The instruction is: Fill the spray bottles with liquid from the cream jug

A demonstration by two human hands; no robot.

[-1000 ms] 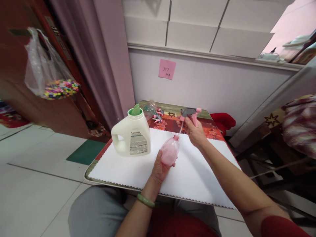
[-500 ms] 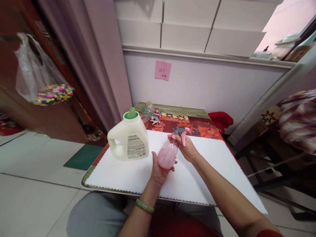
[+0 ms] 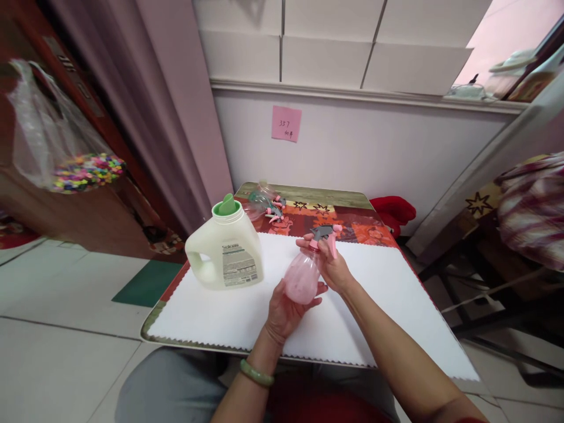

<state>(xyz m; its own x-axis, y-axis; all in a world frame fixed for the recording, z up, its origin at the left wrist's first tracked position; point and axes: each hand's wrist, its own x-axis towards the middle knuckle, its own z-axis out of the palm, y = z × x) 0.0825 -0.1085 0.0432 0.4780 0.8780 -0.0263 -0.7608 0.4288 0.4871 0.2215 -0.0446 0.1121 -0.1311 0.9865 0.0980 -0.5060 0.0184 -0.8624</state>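
A clear spray bottle (image 3: 302,279) with pinkish contents is held tilted above the white sheet (image 3: 211,314). My left hand (image 3: 284,312) cradles its rounded base from below, fingers curled round the far side. Up at the neck, my right hand (image 3: 335,269) is closed around the grey and pink trigger head (image 3: 325,234). The head sits on the bottle's neck; fingers partly cover the joint. To the left stands a big cream detergent jug (image 3: 241,255) with a green spout (image 3: 228,205).
Several more spray heads (image 3: 277,210) and clear bottles (image 3: 259,198) lie at the table's back left. A pink note (image 3: 286,123) is on the wall. On the left hangs a plastic bag (image 3: 42,129) of colourful pieces. A dark stool (image 3: 480,294) stands at right.
The bottle has shifted slightly right and stands a little more upright. My right fingers have moved round the trigger head, and my left fingers extend further past the base.
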